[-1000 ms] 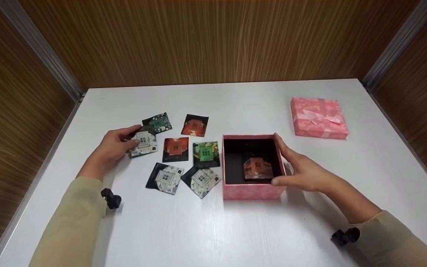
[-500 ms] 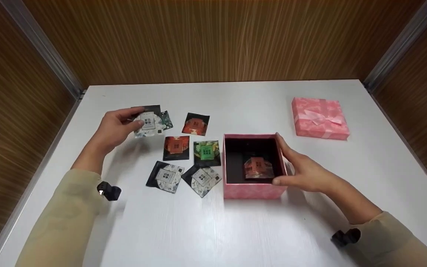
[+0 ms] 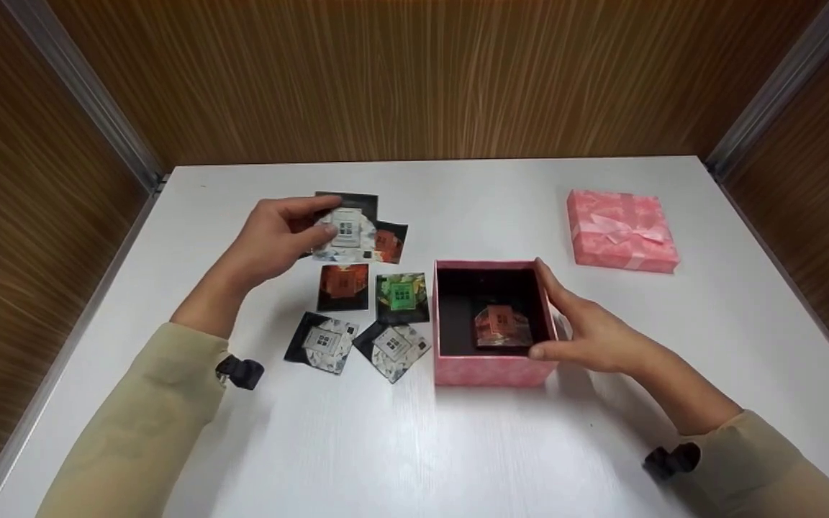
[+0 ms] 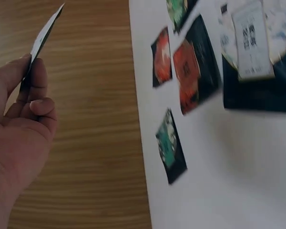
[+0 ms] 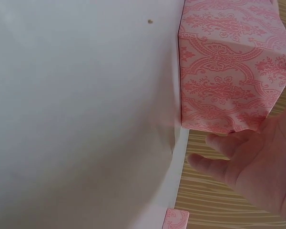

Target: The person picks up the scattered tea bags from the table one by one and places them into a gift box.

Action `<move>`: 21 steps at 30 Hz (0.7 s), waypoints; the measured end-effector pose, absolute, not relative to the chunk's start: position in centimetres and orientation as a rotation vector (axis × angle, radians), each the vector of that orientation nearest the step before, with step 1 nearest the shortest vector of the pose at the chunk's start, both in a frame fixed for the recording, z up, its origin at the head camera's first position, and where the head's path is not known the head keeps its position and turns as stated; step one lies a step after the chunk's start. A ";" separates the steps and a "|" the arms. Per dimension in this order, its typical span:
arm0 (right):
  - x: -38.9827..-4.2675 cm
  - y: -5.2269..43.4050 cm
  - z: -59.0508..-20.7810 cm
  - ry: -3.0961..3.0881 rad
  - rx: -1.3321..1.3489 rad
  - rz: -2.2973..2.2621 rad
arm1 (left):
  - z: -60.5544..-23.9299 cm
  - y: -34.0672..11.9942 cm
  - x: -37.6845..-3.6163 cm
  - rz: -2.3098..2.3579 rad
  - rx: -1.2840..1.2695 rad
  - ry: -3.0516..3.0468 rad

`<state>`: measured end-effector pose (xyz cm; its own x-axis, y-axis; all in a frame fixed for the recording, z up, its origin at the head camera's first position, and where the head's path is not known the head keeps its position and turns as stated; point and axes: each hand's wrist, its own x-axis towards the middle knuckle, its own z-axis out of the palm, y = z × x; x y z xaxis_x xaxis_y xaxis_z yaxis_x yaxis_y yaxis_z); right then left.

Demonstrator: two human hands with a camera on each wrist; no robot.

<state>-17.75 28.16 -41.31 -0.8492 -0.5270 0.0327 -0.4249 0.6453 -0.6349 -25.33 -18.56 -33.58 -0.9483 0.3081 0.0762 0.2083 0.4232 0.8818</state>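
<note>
My left hand [image 3: 270, 237] pinches a black-and-white sachet [image 3: 346, 226] between thumb and fingers. It is held up over the table, overlapping a red sachet [image 3: 389, 244] in the head view. The left wrist view shows the pinched sachet [image 4: 42, 36] edge-on. My right hand [image 3: 594, 332] grips the right side of an open pink box [image 3: 494, 372], thumb at the near corner and a finger at the far one. Inside the dark interior lies a reddish-brown sachet [image 3: 502, 327]. A dark green sachet [image 4: 169, 145], mostly hidden behind my left hand in the head view, shows in the left wrist view.
Left of the box lie another red sachet [image 3: 343, 288], a green sachet [image 3: 401, 296] and two black-and-white ones, a left sachet [image 3: 322, 342] and a right sachet [image 3: 394, 347]. A pink lid [image 3: 623, 234] with a bow rests at the back right. Wood-grain panels [image 3: 414, 79] enclose the table.
My left hand has lifted the black-and-white sachet off the table, first up and away, then to the right above the red sachet. My right hand and the box have stayed put.
</note>
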 end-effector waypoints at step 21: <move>-17.7 28.0 -41.2 2.701 -0.778 -0.975 | -32.3 -10.6 -23.6 1.545 0.886 2.440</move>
